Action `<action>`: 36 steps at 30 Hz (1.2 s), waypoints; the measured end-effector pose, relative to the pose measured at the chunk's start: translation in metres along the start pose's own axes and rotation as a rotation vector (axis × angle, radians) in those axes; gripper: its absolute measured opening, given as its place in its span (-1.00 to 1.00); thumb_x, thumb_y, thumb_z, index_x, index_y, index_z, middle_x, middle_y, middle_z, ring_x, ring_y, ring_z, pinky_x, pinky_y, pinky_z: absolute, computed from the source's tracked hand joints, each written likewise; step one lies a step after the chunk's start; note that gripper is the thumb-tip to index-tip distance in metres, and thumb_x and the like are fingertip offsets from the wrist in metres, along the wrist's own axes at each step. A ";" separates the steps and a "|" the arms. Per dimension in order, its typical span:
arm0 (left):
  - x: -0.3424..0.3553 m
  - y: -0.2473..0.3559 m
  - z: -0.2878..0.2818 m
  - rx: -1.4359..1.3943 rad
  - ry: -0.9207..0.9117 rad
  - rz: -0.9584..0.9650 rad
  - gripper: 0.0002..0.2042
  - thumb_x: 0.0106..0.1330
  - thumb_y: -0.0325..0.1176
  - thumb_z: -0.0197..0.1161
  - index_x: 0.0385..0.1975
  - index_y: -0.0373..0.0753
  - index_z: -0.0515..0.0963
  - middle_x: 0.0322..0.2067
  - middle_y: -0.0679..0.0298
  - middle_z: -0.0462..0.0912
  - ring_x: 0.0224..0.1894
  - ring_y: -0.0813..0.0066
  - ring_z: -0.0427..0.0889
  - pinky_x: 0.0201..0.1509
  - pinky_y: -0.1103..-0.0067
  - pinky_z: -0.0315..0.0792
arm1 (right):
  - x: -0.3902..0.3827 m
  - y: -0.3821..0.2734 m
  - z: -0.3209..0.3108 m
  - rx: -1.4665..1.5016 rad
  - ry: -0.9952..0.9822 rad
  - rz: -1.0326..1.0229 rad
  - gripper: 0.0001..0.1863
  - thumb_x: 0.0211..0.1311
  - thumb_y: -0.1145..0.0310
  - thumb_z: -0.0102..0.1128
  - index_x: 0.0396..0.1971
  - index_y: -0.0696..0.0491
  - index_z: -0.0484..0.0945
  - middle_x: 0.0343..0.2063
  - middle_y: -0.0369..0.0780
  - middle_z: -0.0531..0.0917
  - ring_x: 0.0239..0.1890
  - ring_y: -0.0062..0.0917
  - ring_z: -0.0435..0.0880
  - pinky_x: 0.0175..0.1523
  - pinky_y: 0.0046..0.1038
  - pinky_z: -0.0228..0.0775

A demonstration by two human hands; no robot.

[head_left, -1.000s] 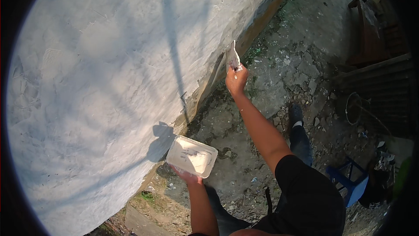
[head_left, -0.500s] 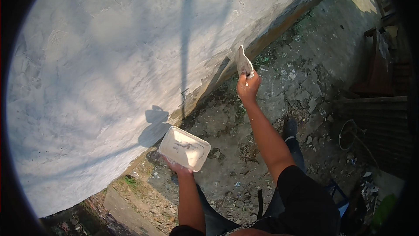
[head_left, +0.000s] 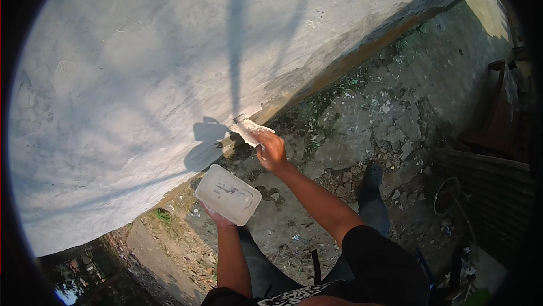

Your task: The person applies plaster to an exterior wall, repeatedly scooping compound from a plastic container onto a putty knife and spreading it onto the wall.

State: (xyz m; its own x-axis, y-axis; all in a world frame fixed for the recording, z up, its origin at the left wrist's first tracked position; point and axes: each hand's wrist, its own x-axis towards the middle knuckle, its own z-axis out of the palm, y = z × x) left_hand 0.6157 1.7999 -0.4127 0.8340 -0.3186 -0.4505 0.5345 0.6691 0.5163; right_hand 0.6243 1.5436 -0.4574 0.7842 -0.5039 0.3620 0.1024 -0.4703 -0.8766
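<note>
Low at the wall's base, my right hand [head_left: 272,150] is closed on a flat, white-coated tool [head_left: 249,131]; whether it is a brush or a scraper I cannot tell. Its far edge is at the lower edge of the whitish wall [head_left: 141,80], seemingly touching it. My left hand [head_left: 218,215] grips a shallow, rectangular whitish plastic tub [head_left: 228,195] from its near left side. Dark streaks mark the tub's inside. The fingers under the tub are hidden.
Cracked concrete ground [head_left: 362,119] with rubble runs along the wall. At the right are a corrugated sheet [head_left: 481,184], a wire hoop [head_left: 447,195] and a reddish-brown object [head_left: 495,113]. My booted foot [head_left: 371,177] stands on the ground. Shadows fall across the wall.
My right hand has brought the tool left and nearer, down to the wall's lower edge close to the tub. The tub has shifted slightly left in view and lies in shade now.
</note>
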 end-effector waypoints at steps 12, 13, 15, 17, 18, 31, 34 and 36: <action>-0.030 -0.090 0.025 -0.208 0.133 0.019 -0.32 0.35 0.26 -0.07 0.27 -0.15 0.34 0.19 0.07 0.44 0.15 -0.01 0.45 0.25 0.11 0.36 | 0.067 0.103 -0.121 0.187 0.786 0.757 -0.71 0.31 0.35 0.15 -0.20 0.33 0.58 -0.53 -0.17 0.61 -0.52 -0.49 0.56 -0.36 -0.35 0.37; -0.029 -0.090 0.018 -0.209 0.126 0.028 -0.32 0.35 0.26 -0.07 0.27 -0.15 0.34 0.19 0.07 0.44 0.15 -0.01 0.45 0.25 0.11 0.36 | 0.079 0.103 -0.111 0.254 0.801 0.749 -0.71 0.32 0.34 0.16 -0.22 0.33 0.58 -0.54 -0.16 0.61 -0.51 -0.48 0.57 -0.35 -0.36 0.38; -0.018 -0.113 0.021 -0.256 0.163 0.025 -0.33 0.35 0.26 -0.06 0.25 -0.17 0.37 0.18 0.04 0.46 0.17 -0.03 0.44 0.27 0.08 0.34 | 0.103 0.134 -0.095 -0.104 0.755 0.365 -0.61 0.16 0.51 0.04 -0.02 0.38 0.53 -0.53 -0.04 0.63 -0.53 -0.32 0.55 -0.31 -0.32 0.40; -0.039 -0.082 0.024 -0.212 0.123 0.068 -0.31 0.35 0.26 -0.05 0.27 -0.18 0.34 0.21 0.03 0.42 0.20 -0.05 0.42 0.28 0.05 0.32 | 0.086 0.067 -0.029 0.003 0.478 0.476 -0.48 0.06 0.50 0.00 0.08 0.37 0.47 -0.36 0.16 0.65 -0.33 0.03 0.64 -0.17 -0.28 0.49; -0.032 -0.088 0.042 -0.211 0.023 0.057 -0.29 0.34 0.26 -0.04 0.30 -0.19 0.30 0.24 0.02 0.39 0.23 -0.07 0.39 0.28 0.02 0.30 | 0.072 0.073 -0.015 -0.046 0.477 0.328 -0.47 0.07 0.47 0.01 0.09 0.36 0.46 -0.33 0.16 0.64 -0.27 0.01 0.66 -0.14 -0.26 0.51; 0.000 -0.099 0.077 -0.094 -0.165 -0.036 -0.17 0.24 0.33 0.06 0.35 -0.20 0.22 0.29 -0.02 0.30 0.27 -0.09 0.33 0.33 0.03 0.23 | 0.065 0.157 -0.167 0.039 0.547 0.411 -0.67 0.15 0.60 0.01 -0.08 0.31 0.57 -0.25 0.06 0.67 -0.20 -0.22 0.70 -0.05 -0.34 0.48; -0.002 -0.128 0.083 -0.087 -0.128 -0.067 -0.17 0.25 0.34 0.04 0.35 -0.20 0.22 0.30 -0.03 0.29 0.27 -0.10 0.33 0.33 0.02 0.24 | 0.100 0.185 -0.200 -0.021 0.640 0.484 -0.68 0.16 0.57 0.04 -0.08 0.30 0.57 -0.27 0.06 0.67 -0.21 -0.24 0.69 -0.07 -0.34 0.48; -0.002 -0.136 0.103 -0.169 -0.108 -0.113 -0.22 0.28 0.29 0.03 0.34 -0.20 0.23 0.27 -0.06 0.32 0.25 -0.08 0.35 0.30 0.08 0.30 | 0.117 0.177 -0.190 0.030 0.728 0.433 -0.64 0.13 0.56 0.01 -0.05 0.29 0.57 -0.28 0.08 0.67 -0.23 -0.15 0.69 -0.09 -0.31 0.49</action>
State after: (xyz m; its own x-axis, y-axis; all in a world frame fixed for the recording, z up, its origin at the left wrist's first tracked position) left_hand 0.5554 1.6401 -0.4069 0.7850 -0.4613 -0.4135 0.6021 0.7251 0.3341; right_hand 0.6180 1.2631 -0.5098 0.1689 -0.9808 0.0970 -0.0921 -0.1137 -0.9892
